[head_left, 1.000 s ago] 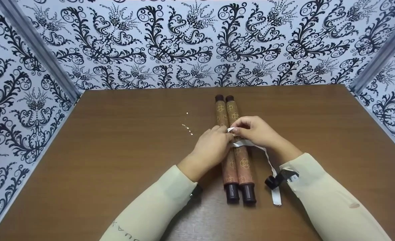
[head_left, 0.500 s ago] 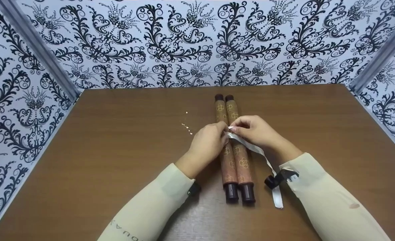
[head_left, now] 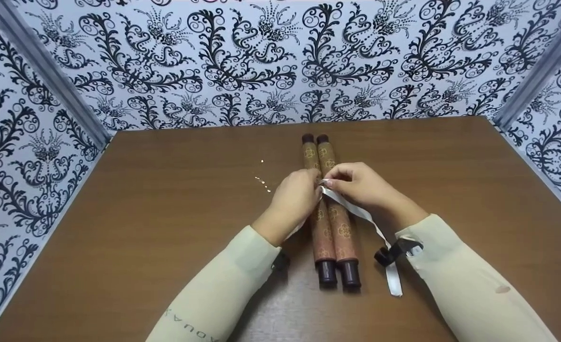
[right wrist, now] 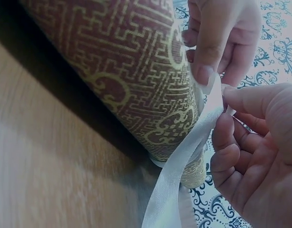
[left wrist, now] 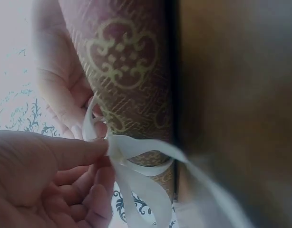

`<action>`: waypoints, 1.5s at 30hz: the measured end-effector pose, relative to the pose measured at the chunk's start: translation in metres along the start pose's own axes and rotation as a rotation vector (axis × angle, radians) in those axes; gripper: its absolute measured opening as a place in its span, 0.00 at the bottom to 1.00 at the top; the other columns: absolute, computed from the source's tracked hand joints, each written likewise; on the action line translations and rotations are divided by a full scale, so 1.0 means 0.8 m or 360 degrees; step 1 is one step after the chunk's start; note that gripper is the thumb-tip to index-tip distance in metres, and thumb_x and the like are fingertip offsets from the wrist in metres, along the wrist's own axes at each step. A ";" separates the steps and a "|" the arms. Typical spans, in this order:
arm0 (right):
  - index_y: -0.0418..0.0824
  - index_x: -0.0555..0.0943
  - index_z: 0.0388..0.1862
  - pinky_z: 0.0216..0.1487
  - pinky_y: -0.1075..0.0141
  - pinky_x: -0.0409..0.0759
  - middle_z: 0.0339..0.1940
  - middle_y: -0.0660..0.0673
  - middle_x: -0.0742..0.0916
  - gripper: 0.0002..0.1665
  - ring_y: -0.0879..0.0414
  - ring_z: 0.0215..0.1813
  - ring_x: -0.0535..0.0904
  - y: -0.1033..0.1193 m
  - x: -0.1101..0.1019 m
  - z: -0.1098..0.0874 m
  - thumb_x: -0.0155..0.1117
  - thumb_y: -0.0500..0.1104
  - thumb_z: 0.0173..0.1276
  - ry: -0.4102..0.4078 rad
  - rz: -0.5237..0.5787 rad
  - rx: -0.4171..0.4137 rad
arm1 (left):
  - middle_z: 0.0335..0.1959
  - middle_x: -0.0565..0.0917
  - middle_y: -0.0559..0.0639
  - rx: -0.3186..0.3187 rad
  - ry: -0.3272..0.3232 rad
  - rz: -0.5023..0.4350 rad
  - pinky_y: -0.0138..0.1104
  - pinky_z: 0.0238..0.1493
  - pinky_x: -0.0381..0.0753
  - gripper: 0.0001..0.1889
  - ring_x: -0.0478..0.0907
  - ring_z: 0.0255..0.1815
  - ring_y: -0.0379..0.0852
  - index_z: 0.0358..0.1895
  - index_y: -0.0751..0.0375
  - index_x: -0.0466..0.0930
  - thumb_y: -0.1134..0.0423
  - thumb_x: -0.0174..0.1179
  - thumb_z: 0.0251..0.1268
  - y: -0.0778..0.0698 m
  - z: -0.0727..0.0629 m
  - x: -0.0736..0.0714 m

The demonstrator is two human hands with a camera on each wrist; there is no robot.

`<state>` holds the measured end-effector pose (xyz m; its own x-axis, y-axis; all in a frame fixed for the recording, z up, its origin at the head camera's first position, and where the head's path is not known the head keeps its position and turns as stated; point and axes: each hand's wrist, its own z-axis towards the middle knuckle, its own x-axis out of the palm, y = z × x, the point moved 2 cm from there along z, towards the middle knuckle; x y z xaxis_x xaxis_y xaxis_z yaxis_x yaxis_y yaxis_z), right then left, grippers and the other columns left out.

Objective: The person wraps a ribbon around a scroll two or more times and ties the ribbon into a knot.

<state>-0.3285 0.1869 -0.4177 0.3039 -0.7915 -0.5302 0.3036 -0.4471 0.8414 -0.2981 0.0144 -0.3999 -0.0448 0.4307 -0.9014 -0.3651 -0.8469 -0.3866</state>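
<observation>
Two scrolls, a left one (head_left: 325, 237) and a right one (head_left: 344, 232), lie side by side, brown-red with gold patterns and dark end knobs. A white ribbon (head_left: 356, 208) runs around them at mid-length. My left hand (head_left: 291, 199) pinches the ribbon between thumb and fingers over the scrolls; loops of ribbon (left wrist: 148, 187) hang by its fingertips in the left wrist view. Opposite it, my right hand (head_left: 366, 187) pinches another part of the ribbon with thumb (right wrist: 241, 97) and index finger. A long ribbon tail passes under the right wrist onto the table.
The brown wooden table (head_left: 166, 228) is enclosed by patterned black-and-white walls (head_left: 261, 57). Small pale flecks (head_left: 263, 183) lie left of the scrolls. A black wrist camera (head_left: 390, 254) sits under the right cuff, close to the ribbon tail.
My left hand has turned and drawn the ribbon up from flat across the scrolls to its fingertips. A strand now shows below the left wrist. The right hand has barely moved.
</observation>
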 end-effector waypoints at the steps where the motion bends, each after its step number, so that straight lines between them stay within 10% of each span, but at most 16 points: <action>1: 0.34 0.88 0.44 0.44 0.72 0.78 0.40 0.42 0.89 0.08 0.59 0.41 0.81 0.001 0.000 0.000 0.67 0.38 0.73 0.0000 0.0007 -0.0003 | 0.40 0.89 0.55 0.0011 0.0013 0.0011 0.47 0.48 0.85 0.06 0.87 0.45 0.53 0.45 0.59 0.86 0.63 0.62 0.73 0.000 0.002 0.000; 19: 0.35 0.89 0.43 0.44 0.72 0.78 0.40 0.44 0.89 0.08 0.59 0.42 0.81 0.001 -0.001 -0.002 0.67 0.38 0.73 0.0030 0.0072 -0.0060 | 0.34 0.82 0.51 0.0004 -0.0116 -0.0158 0.43 0.43 0.81 0.07 0.79 0.39 0.50 0.32 0.58 0.83 0.63 0.64 0.69 0.013 0.002 0.013; 27: 0.29 0.85 0.47 0.28 0.74 0.72 0.26 0.51 0.82 0.12 0.63 0.26 0.74 0.003 0.002 -0.001 0.58 0.36 0.78 0.0007 0.0144 0.0038 | 0.33 0.86 0.49 -0.0053 -0.0100 -0.0144 0.45 0.38 0.82 0.06 0.81 0.33 0.47 0.32 0.54 0.82 0.61 0.65 0.68 0.011 -0.001 0.010; 45: 0.28 0.85 0.50 0.42 0.72 0.80 0.35 0.44 0.86 0.13 0.60 0.38 0.81 -0.004 0.004 -0.003 0.68 0.31 0.67 0.0159 0.0114 0.0006 | 0.33 0.85 0.49 -0.0017 -0.0152 -0.0066 0.45 0.37 0.82 0.05 0.83 0.35 0.50 0.31 0.55 0.82 0.63 0.66 0.65 0.007 -0.002 0.009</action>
<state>-0.3264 0.1866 -0.4224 0.4134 -0.7761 -0.4763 0.2743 -0.3926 0.8778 -0.2989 0.0120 -0.4092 -0.1186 0.4928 -0.8620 -0.3588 -0.8307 -0.4256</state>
